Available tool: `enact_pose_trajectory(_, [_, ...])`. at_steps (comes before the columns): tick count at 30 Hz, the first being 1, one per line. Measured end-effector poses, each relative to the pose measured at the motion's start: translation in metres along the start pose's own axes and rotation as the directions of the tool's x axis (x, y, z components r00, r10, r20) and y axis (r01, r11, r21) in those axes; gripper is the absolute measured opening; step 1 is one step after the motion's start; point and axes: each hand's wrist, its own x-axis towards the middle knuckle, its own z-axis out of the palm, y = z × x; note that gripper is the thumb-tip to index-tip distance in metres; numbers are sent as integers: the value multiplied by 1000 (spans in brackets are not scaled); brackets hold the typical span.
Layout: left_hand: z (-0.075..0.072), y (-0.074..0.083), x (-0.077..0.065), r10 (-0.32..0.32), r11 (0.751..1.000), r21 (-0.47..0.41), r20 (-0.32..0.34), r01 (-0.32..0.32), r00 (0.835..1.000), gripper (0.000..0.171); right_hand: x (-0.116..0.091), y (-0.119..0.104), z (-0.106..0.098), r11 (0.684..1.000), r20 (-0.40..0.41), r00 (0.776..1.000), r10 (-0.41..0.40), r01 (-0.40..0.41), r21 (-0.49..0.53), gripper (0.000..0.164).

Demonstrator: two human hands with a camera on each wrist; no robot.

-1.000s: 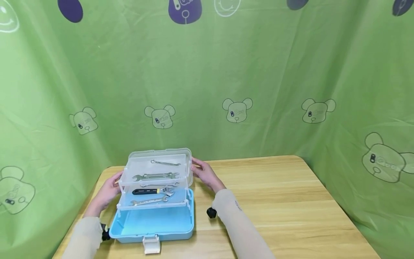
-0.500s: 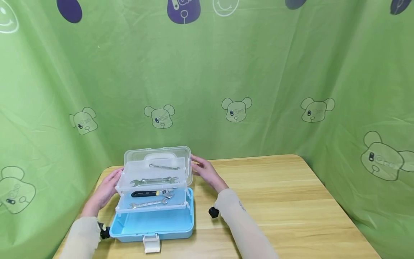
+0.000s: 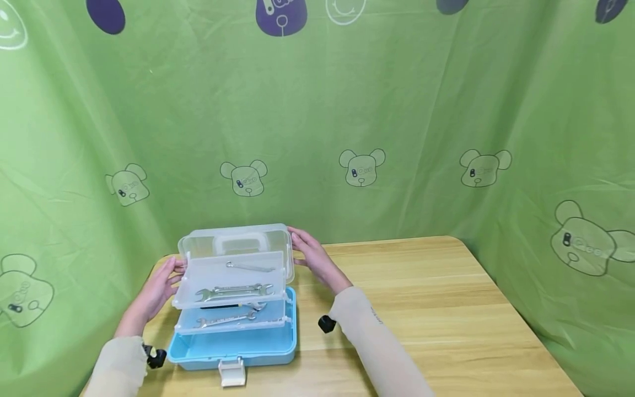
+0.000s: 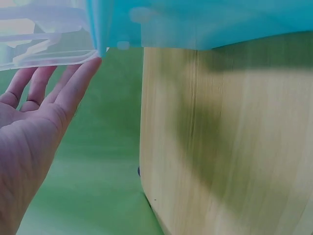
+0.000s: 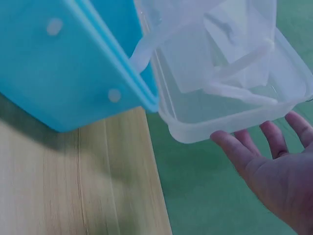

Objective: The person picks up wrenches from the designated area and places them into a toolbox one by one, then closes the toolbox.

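A light blue toolbox [image 3: 270,358] stands on the table with its translucent lid [image 3: 200,242] raised at the back. Two clear trays are stepped above the base. The upper tray [image 3: 208,275] bears several wrenches [image 3: 238,291]; on the lower tray [image 3: 268,317] lie an open-end wrench [image 3: 225,318] and an adjustable wrench [image 3: 257,306], its black handle mostly hidden by the tray above. At the lid's left side is my left hand [image 3: 156,286], fingers extended, fingertips at the edge. My right hand [image 3: 319,262] has its fingers spread against the lid's right side.
The wooden table [image 3: 421,309] extends to the right of the toolbox. Green printed curtains [image 3: 397,110] enclose its back and sides. A white latch [image 3: 232,374] hangs at the toolbox front. Black wrist devices [image 3: 156,357] sit by both sleeves.
The lid has swung up to a steeper angle, and its handle now shows. Both trays have come forward and down, covering more of the adjustable wrench. Both hands have stayed at the lid's sides.
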Motion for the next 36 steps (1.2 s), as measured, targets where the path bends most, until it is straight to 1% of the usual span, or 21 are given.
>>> enact_pose_trajectory(4, [0,3,-1,22,1000,-11,22,-22,1000,38,-3,-6,3,1000,-7,1000,3,-3,5,50])
enact_pose_trajectory(9, [2,7,-3,9,1000,-30,28,-8,1000,44,-7,-12,9,1000,-32,999,3,-3,-2,50])
enact_pose_trajectory(15, [4,18,-7,-26,1000,16,60,25,998,52,-13,-18,14,1000,-61,998,-17,16,-20,47])
enact_pose_trajectory(19, [4,22,-11,-36,998,54,65,32,997,50,-18,-20,16,1000,-49,999,-21,20,-20,46])
enact_pose_trajectory(21, [4,22,-13,-22,999,47,72,19,997,45,-19,-20,16,999,-32,999,-31,30,-20,47])
enact_pose_trajectory(24, [6,21,-17,15,1000,5,98,-15,995,39,-22,-20,16,999,-16,999,-45,45,-18,47])
enact_pose_trajectory(27, [7,20,-20,44,999,-22,118,-42,992,39,-26,-20,16,998,-7,998,-60,60,-27,48])
enact_pose_trajectory(28, [8,20,-22,47,999,-16,115,-46,992,40,-28,-20,17,998,-6,998,-61,61,-28,49])
enact_pose_trajectory(31, [9,18,-26,35,998,56,86,-40,996,43,-33,-20,18,998,-8,999,-54,53,-41,53])
enact_pose_trajectory(34, [9,17,-30,17,991,129,71,-26,997,46,-37,-18,19,999,-5,1000,3,-3,-52,60])
enact_pose_trajectory(35, [9,17,-32,19,990,137,71,-28,997,47,-39,-18,19,998,1,1000,22,-22,-61,63])
enact_pose_trajectory(36, [8,16,-34,24,991,127,77,-33,997,46,-40,-17,19,996,8,999,46,-45,-72,66])
